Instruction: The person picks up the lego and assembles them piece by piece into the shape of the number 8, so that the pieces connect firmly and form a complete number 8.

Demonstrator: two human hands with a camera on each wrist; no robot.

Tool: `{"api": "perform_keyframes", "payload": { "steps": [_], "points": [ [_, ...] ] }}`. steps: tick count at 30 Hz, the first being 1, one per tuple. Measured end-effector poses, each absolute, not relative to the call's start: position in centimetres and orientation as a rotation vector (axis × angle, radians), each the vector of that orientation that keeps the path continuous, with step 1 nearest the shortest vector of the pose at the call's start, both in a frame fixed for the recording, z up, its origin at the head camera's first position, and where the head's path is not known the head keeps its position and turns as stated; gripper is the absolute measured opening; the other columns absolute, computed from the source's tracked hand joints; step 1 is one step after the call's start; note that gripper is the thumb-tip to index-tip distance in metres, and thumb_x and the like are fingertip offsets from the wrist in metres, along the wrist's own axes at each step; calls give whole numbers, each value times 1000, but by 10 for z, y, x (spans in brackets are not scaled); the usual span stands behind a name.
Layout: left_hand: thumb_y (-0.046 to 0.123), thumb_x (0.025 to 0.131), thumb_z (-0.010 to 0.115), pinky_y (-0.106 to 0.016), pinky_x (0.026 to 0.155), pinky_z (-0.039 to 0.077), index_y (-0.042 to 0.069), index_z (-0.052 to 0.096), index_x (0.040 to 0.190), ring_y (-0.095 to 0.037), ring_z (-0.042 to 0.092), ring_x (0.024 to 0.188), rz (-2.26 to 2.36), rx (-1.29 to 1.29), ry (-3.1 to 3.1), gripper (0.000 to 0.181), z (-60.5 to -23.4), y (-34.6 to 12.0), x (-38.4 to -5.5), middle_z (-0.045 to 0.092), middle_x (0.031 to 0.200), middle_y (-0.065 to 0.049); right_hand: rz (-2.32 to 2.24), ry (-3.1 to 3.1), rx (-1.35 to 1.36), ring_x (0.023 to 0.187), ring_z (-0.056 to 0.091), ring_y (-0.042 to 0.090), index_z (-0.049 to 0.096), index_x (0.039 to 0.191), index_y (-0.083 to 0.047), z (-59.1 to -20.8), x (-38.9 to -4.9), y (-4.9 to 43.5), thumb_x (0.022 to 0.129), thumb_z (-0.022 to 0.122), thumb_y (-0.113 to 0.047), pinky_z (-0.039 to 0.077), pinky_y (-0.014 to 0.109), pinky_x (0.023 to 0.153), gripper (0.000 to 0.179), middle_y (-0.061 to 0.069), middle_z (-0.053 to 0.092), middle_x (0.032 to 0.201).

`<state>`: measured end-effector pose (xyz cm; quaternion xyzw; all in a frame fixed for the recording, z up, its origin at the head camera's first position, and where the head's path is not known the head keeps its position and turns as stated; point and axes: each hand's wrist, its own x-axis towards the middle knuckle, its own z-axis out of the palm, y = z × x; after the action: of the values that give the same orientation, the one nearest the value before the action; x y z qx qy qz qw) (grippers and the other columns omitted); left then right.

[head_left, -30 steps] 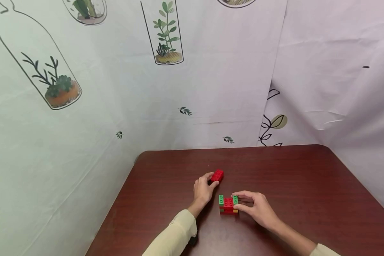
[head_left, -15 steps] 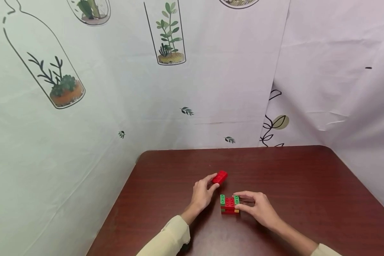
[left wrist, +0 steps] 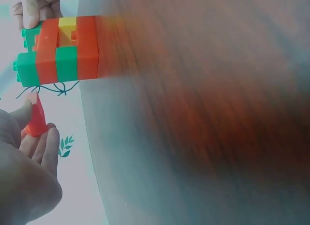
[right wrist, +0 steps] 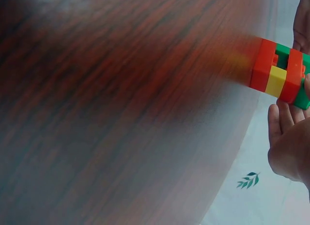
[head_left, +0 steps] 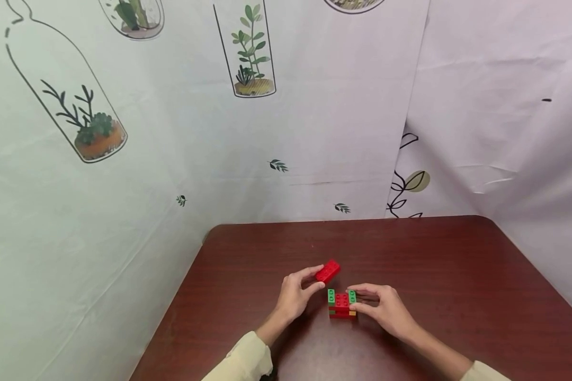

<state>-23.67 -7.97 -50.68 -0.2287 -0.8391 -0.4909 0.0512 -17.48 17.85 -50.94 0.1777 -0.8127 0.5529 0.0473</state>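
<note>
A stack of toy building bricks [head_left: 341, 301] stands on the table: red layers with green and yellow bricks between them, and two green bricks on top at its ends. My right hand [head_left: 386, 311] pinches the stack's right-hand green brick between thumb and fingers. Behind and to the left of the stack, my left hand [head_left: 293, 296] holds a loose red brick [head_left: 328, 271] between thumb and fingertips, tilted and apart from the stack. The left wrist view shows this red brick [left wrist: 36, 116] beside the stack [left wrist: 68, 53]. In the right wrist view the stack [right wrist: 281, 72] is partly cut off.
The dark red-brown wooden table [head_left: 438, 264] reaches back to a white cloth wall [head_left: 343, 127] printed with plants in bottles. The cloth also hangs along the left and right sides.
My left hand has drawn back toward the stack with the red brick, which has turned slightly and appears lifted. The right hand keeps its hold on the stack.
</note>
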Motion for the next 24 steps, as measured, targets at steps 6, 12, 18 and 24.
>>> {"api": "perform_keyframes", "payload": {
  "steps": [6, 12, 18, 24],
  "points": [
    [16, 92, 84, -27, 92, 59, 19, 74, 134, -12, 74, 106, -1668, -693, -2514, 43, -505, -83, -231, 77, 124, -2, 1705, -2493, 525, 102, 77, 21, 76, 125, 0, -507, -174, 178, 89, 88, -18, 62, 34, 86, 43, 13, 77, 119],
    [15, 91, 85, -25, 93, 58, 19, 74, 131, -12, 74, 106, -1761, -712, -2479, 41, -503, -83, -227, 77, 122, -1, 1730, -2472, 541, 102, 77, 23, 76, 125, 0, -508, -174, 178, 90, 87, -16, 62, 35, 86, 40, 13, 77, 118],
    [14, 92, 84, -28, 95, 58, 20, 74, 132, -13, 74, 110, -1817, -768, -2468, 42, -502, -83, -223, 77, 123, 0, 1721, -2448, 553, 100, 77, 21, 76, 122, 2, -511, -174, 177, 89, 88, -14, 62, 31, 85, 38, 15, 78, 116],
    [13, 93, 82, -27, 96, 57, 21, 73, 133, -14, 72, 114, -1840, -814, -2465, 42, -503, -82, -221, 76, 125, 0, 1707, -2443, 551, 101, 77, 20, 76, 121, 3, -513, -174, 177, 89, 88, -13, 61, 30, 85, 38, 16, 78, 116]
  ]
}}
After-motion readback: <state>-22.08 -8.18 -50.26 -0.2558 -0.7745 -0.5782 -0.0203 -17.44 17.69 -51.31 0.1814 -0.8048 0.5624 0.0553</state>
